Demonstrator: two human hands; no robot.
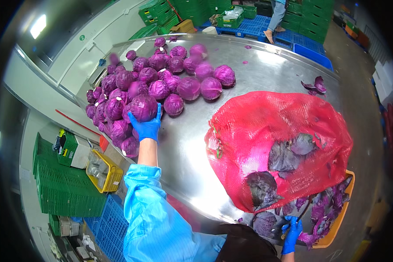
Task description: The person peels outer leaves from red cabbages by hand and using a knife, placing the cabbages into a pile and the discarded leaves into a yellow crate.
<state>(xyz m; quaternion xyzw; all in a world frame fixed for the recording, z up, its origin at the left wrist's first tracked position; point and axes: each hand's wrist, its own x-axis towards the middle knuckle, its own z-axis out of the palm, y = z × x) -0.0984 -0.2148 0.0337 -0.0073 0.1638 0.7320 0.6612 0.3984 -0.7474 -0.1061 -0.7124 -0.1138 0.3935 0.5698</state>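
Note:
My left hand (146,127), in a blue glove, grips a large red cabbage (144,107) from its near side, at the edge of a heap of red cabbages (149,76). At the lower right, my gloved right hand (292,233) is closed around what looks like a knife (304,209); its thin dark blade points away from me. Beside that hand lies a dull, dark cabbage (264,224). Just beyond it, a red mesh sack (245,131) is spread on the steel table (186,157). Dark outer leaves (283,155) lie on the sack.
A yellow-orange crate (342,213) with purple leaf trimmings (324,209) stands at the table's right corner. Loose leaves (320,84) lie at the far right. Green crates (68,186) and a yellow basket (113,177) are left. A person (277,16) stands on blue pallets (249,26) beyond.

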